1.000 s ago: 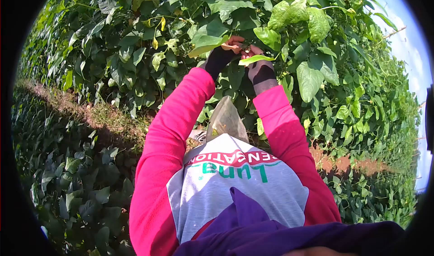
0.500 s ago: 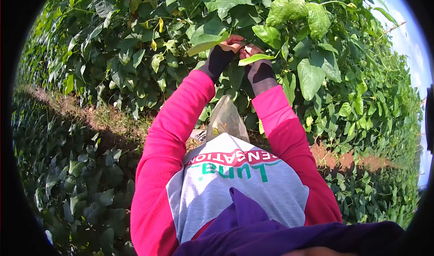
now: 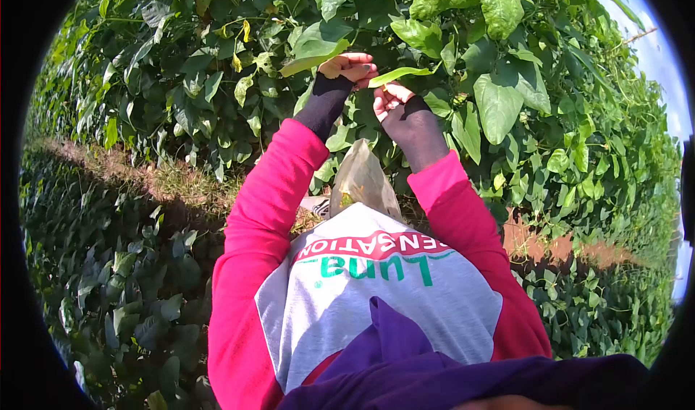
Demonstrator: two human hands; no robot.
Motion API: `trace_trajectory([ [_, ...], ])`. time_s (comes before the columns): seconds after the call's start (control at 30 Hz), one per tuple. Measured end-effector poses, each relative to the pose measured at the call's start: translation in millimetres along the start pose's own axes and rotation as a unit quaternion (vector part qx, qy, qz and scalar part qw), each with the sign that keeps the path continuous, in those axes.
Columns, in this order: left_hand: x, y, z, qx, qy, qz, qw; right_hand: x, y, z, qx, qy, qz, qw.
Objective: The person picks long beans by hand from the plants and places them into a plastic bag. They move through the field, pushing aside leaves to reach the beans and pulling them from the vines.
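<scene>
My left hand point(image 3: 349, 68), in a dark fingerless cover, is among the leaves of the climbing plants. Its fingers are curled together, and anything between them is too small to make out. A broad green leaf point(image 3: 313, 60) overlaps the wrist side of that hand. My right hand point(image 3: 394, 102) is just right of it and slightly lower, palm side partly showing, with fingers bent inward. What those fingers hold, if anything, cannot be seen. A bright green leaf point(image 3: 402, 75) lies over the tips of the right fingers, between the two hands.
A translucent bag point(image 3: 365, 182) with something yellowish inside hangs in front of my body. A shoe point(image 3: 316, 206) shows beside it. Tall leafy vines point(image 3: 499, 113) rise ahead. Lower plants point(image 3: 123, 301) grow behind at left, past a strip of bare soil point(image 3: 536, 240).
Both hands have drawn back out of the foliage. The left moved a little left; the right came lower, toward my body, apart from the left. The bright leaf shifted slightly left and up.
</scene>
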State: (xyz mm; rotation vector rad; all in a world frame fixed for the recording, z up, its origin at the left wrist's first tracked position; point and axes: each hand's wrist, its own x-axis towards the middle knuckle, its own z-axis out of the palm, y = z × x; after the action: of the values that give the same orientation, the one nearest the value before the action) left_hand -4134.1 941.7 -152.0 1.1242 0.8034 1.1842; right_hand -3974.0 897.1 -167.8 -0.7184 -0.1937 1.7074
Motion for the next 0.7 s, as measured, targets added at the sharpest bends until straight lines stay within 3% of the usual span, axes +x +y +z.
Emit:
trace_trajectory([
  [0.03, -11, 3, -1, 0.021, 0.010, -0.019, 1.000, -11, 1, 0, 0.003, 0.006, 0.006, 1.000],
  [0.13, -40, -13, -18, -0.033, 0.007, -0.018, 0.999, -40, 6, -12, -0.165, -0.111, -0.009, 0.980],
  [0.17, -50, -17, -23, -0.027, 0.027, -0.018, 0.999, -60, 3, -7, -0.334, -0.121, -0.042, 0.934],
  [0.23, -73, -22, -35, -0.035, 0.059, -0.047, 0.997, -75, 9, -21, -0.582, -0.132, -0.048, 0.801],
  [0.3, -96, -25, -39, -0.050, 0.111, -0.056, 0.991, -70, 23, -57, -0.749, -0.313, -0.233, 0.535],
  [0.33, -106, -29, -41, -0.045, 0.124, -0.047, 0.990, -72, 30, -72, -0.807, -0.298, -0.124, 0.494],
  [0.37, -116, -34, -44, -0.049, 0.130, -0.038, 0.990, -76, 28, -68, -0.856, -0.319, -0.027, 0.406],
  [0.43, -134, -40, -45, -0.037, 0.160, -0.045, 0.985, -68, 35, -86, -0.865, -0.369, -0.113, 0.322],
  [0.47, -141, -43, -44, -0.018, 0.176, -0.046, 0.983, -67, 36, -86, -0.861, -0.381, -0.112, 0.319],
  [0.53, -159, -46, -40, 0.006, 0.207, -0.054, 0.977, -66, 35, -86, -0.829, -0.327, -0.101, 0.443],
  [0.57, -166, -49, -40, 0.008, 0.216, -0.051, 0.975, -67, 34, -82, -0.826, -0.338, -0.099, 0.440],
  [0.63, -179, -53, -39, -0.018, 0.257, -0.031, 0.966, -69, 30, -73, -0.854, -0.377, -0.061, 0.354],
  [0.67, -187, -60, -47, 0.014, 0.262, -0.038, 0.964, -67, 34, -85, -0.816, -0.412, -0.126, 0.386],
  [0.7, -193, -62, -51, 0.045, 0.267, -0.045, 0.962, -65, 38, -94, -0.812, -0.424, -0.125, 0.381],
])
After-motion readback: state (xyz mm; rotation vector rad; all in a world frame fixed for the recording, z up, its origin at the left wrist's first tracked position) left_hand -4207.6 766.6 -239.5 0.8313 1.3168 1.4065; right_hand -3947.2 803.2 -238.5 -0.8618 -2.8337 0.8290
